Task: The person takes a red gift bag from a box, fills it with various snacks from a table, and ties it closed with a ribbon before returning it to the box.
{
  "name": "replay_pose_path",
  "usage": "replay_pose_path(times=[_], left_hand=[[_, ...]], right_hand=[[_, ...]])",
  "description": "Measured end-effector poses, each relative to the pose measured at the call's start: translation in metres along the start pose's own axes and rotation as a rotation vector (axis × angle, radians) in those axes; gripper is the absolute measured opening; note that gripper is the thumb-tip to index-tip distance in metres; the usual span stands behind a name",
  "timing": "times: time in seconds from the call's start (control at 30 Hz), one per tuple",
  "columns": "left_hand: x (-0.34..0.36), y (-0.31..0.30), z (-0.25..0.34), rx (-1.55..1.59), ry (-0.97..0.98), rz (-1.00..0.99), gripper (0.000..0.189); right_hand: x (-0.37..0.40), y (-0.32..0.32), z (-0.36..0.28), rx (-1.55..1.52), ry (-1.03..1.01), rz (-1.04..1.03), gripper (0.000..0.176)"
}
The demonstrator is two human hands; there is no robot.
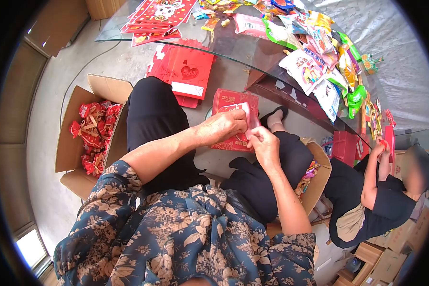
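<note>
My left hand (226, 126) is closed with its fingers pinching the upper part of a small pink-and-white plastic packet (252, 121). My right hand (264, 147) pinches the lower end of the same packet between thumb and fingertips. What is inside the packet I cannot make out. Just beneath both hands lies a red printed gift box (224, 100), partly covered by them. Farther up, flat red boxes with a heart design (188, 71) are stacked beside the glass table.
On the glass table (214, 45) lie red rabbit-print bags (162, 14) and many snack packets (310, 66). A carton of red wrapped bundles (95, 128) stands at left, a carton of sweets (319, 176) at right. A co-worker (376, 195) sits at far right holding something red.
</note>
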State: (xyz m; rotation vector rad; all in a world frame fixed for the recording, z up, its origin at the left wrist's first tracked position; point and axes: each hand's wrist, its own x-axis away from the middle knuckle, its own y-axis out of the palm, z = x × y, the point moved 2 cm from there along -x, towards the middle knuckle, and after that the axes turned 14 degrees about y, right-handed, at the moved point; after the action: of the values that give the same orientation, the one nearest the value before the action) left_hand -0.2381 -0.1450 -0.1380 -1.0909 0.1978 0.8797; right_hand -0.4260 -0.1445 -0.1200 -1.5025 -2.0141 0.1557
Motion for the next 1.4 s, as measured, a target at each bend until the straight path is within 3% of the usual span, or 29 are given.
replay_pose_path(times=[0.07,0.13,0.2,0.27,0.33,0.37,0.47,0.5,0.6,0.67,0.73,0.8,0.83,0.93,1.07,1.17,1.2,1.23,1.4], left_hand=[[0.001,0.005,-0.002,0.021,-0.002,-0.076,0.01],[0.002,0.003,-0.001,0.134,-0.068,-0.14,0.012],[0.002,0.004,-0.003,0.089,-0.031,-0.063,0.015],[0.002,0.003,-0.001,0.072,-0.011,-0.012,0.016],[-0.009,-0.018,0.014,0.078,-0.003,0.02,0.016],[-0.007,-0.015,0.011,0.041,-0.01,0.024,0.015],[0.003,-0.018,0.006,-0.092,-0.06,0.03,0.011],[-0.001,-0.033,0.015,-0.145,-0.079,0.024,0.01],[-0.006,-0.038,0.03,-0.205,-0.044,0.031,0.009],[-0.003,-0.032,0.023,-0.254,0.012,-0.071,0.009],[-0.009,-0.037,0.033,-0.237,-0.018,-0.013,0.01],[-0.015,-0.038,0.031,-0.279,-0.065,0.001,0.01],[-0.014,-0.037,0.028,-0.243,-0.123,-0.084,0.012],[-0.014,-0.029,0.02,-0.211,0.008,-0.105,0.014],[-0.01,-0.021,-0.01,-0.476,0.065,-0.386,0.015],[-0.036,-0.037,0.018,-0.402,0.134,-0.3,0.015],[-0.042,-0.035,0.025,-0.385,0.164,-0.258,0.015],[-0.045,-0.032,0.028,-0.226,0.068,-0.142,0.016],[-0.042,-0.02,0.01,-0.184,-0.231,-0.173,0.015]], right_hand=[[-0.003,-0.003,0.002,0.382,-0.32,0.113,0.004],[-0.001,-0.011,-0.007,0.27,-0.302,0.246,0.006],[-0.003,-0.018,-0.013,0.133,-0.195,0.316,0.012],[-0.006,-0.022,-0.009,0.253,-0.111,0.349,0.016],[-0.014,-0.019,0.004,0.418,-0.009,0.24,0.018],[-0.021,-0.017,0.016,0.469,-0.073,0.226,0.015],[-0.028,-0.016,0.018,0.266,-0.046,0.238,0.014],[-0.025,-0.025,0.008,0.08,-0.178,0.235,0.011],[-0.022,-0.03,0.005,0.232,-0.204,0.179,0.01],[-0.021,-0.034,0.002,0.155,-0.3,0.266,0.011],[-0.017,-0.035,-0.006,0.093,-0.349,0.35,0.01],[-0.016,-0.035,-0.008,0.066,-0.197,0.228,0.01],[-0.019,-0.036,-0.008,0.066,-0.212,0.225,0.01],[-0.026,-0.035,0.001,0.053,-0.244,0.183,0.01],[-0.028,-0.035,-0.001,-0.001,-0.256,0.144,0.009],[-0.022,-0.041,-0.01,-0.022,-0.296,0.264,0.009],[-0.031,-0.045,-0.003,-0.096,-0.293,0.208,0.009],[-0.035,-0.046,0.001,-0.102,-0.293,0.209,0.009],[-0.03,-0.054,-0.012,-0.246,-0.302,0.31,0.013]])
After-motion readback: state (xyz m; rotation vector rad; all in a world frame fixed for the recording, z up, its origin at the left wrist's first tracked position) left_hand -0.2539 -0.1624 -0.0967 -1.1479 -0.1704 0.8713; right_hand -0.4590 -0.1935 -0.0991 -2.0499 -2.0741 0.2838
